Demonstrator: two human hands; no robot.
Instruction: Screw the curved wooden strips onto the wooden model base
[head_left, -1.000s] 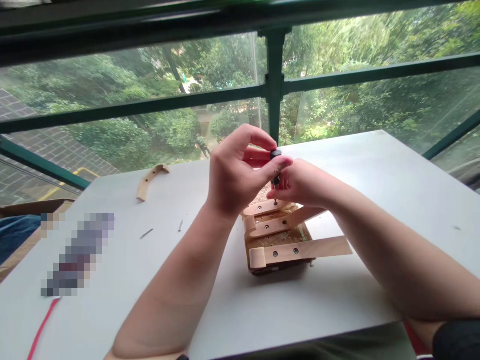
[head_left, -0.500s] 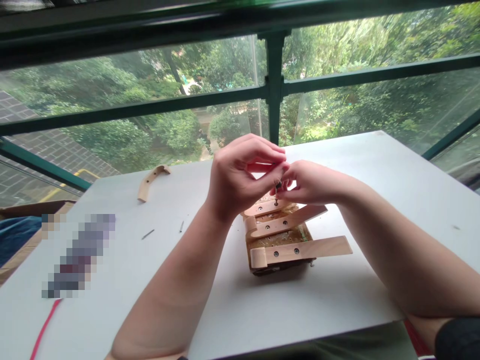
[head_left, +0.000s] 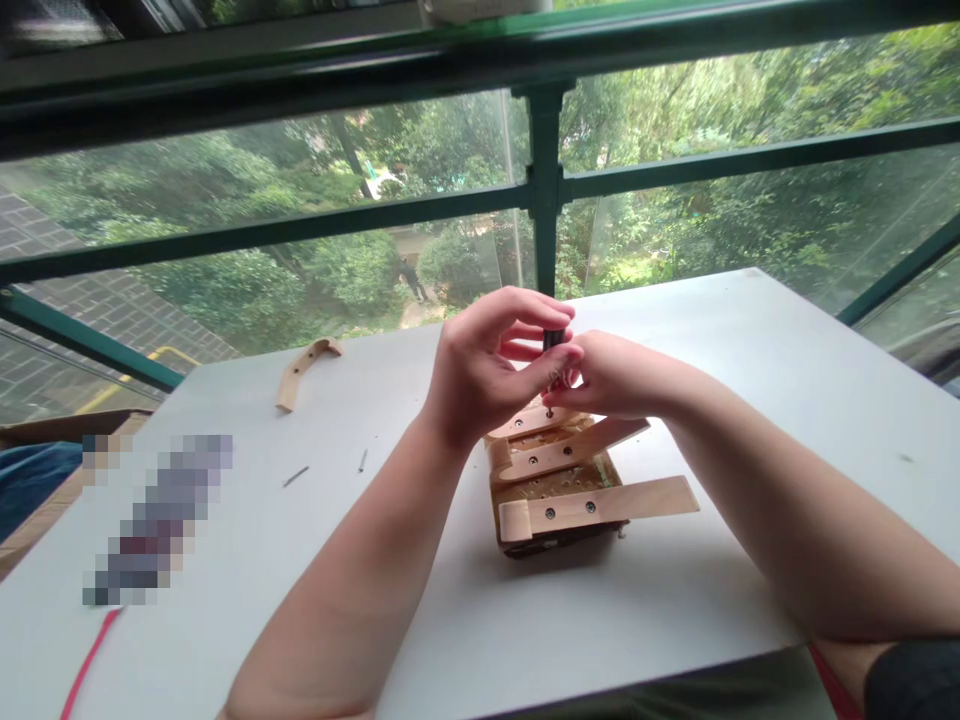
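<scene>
My left hand [head_left: 484, 365] is curled round the dark handle of a short screwdriver [head_left: 553, 338], which stands about upright. My right hand [head_left: 626, 375] meets it from the other side, its fingers closed round the lower part of the tool; the exact grip is partly hidden. Directly below is a screw [head_left: 550, 413] in the farthest of three pale wooden hooks [head_left: 521, 423]. The middle hook [head_left: 555, 457] and the near hook [head_left: 637, 500] each show two screws. All three lie across a block wrapped in brown tape [head_left: 551, 485].
A loose curved wooden hook [head_left: 296, 375] lies at the table's far left. Two screws [head_left: 296, 476] rest left of my arm. Farther left are a blurred-out object [head_left: 161, 520], a red strap [head_left: 90, 660] and a cardboard box [head_left: 67, 490]. Green-framed windows [head_left: 546, 190] stand behind the white table [head_left: 750, 330].
My left fingers have shifted on the screwdriver, and its dark handle now shows between them. My right hand stays close to the lower end. The whole view has shifted slightly.
</scene>
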